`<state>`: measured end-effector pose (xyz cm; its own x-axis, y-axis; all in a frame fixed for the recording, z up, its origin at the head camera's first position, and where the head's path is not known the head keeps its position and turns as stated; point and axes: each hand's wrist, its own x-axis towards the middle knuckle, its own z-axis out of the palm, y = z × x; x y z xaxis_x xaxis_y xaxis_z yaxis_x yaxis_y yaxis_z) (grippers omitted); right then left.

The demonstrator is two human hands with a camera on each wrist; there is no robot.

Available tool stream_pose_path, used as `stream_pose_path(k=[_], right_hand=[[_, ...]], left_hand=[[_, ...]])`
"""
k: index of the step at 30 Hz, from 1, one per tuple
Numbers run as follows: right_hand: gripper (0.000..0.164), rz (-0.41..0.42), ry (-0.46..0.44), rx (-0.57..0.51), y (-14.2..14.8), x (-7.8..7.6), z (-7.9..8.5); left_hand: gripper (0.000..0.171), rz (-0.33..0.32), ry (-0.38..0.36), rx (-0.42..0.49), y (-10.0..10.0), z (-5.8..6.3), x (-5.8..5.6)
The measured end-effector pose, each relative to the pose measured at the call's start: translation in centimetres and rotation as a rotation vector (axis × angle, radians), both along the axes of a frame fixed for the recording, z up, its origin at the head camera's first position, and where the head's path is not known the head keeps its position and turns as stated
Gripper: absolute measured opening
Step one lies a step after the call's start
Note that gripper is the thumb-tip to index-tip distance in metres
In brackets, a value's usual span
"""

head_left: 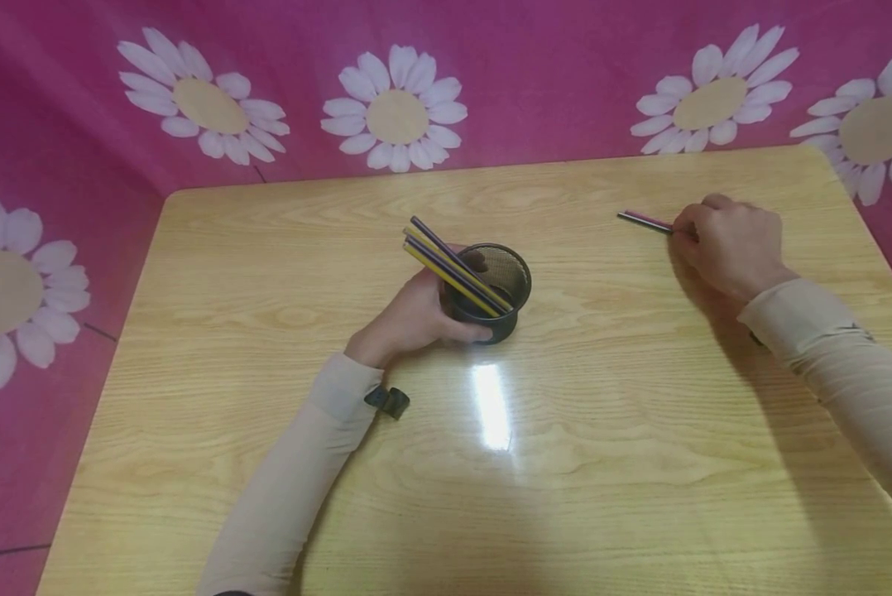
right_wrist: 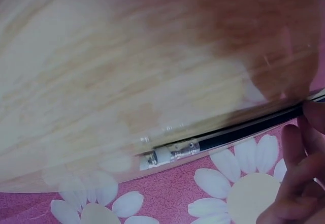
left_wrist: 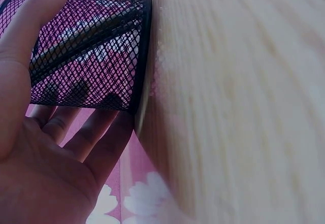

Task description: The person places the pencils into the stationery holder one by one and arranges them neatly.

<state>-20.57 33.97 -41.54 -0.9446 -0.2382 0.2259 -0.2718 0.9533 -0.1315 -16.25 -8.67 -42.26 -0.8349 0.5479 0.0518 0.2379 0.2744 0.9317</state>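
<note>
Toward the middle of the table stands a black mesh pencil cup (head_left: 501,327), upright, and my left hand (head_left: 424,310) grips it from the left. The thumb lies on its near side, with the fingers round the other side. Several striped pencils (head_left: 446,258), yellow and dark, lean leftward out of its rim. In the left wrist view the cup's mesh wall (left_wrist: 91,56) shows dark pencils slanting inside. At the back right, my right hand (head_left: 736,244) pinches dark and pink pencils (head_left: 643,220) lying low at the tabletop. Their silver ferrules and pale erasers (right_wrist: 170,153) appear in the right wrist view.
The wooden table (head_left: 565,497) has a glossy top with a bright light reflection near the cup. A magenta cloth (head_left: 535,83) with white daisies hangs behind it and along the left side. The table's right edge runs close beyond my right hand.
</note>
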Motion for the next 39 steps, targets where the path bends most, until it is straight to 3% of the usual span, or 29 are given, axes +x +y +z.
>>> stream_pose_path(k=[16, 28, 34, 39], right_hand=[[0.01, 0.028, -0.021, 0.033, 0.0, -0.13, 0.09], [0.01, 0.055, 0.012, 0.025, -0.08, 0.03, 0.1], [0.011, 0.085, 0.082, -0.003, -0.28, 0.4, 0.41], [0.012, 0.073, 0.074, -0.01, -0.61, 0.66, 0.82]], left_hand=[[0.098, -0.004, -0.004, 0.007, -0.18, -0.85, -0.44], [0.098, 0.006, 0.011, -0.02, -0.04, -0.05, 0.08], [0.097, 0.006, 0.012, -0.011, -0.03, -0.15, -0.03], [0.097, 0.007, 0.01, -0.013, -0.01, -0.3, -0.15]])
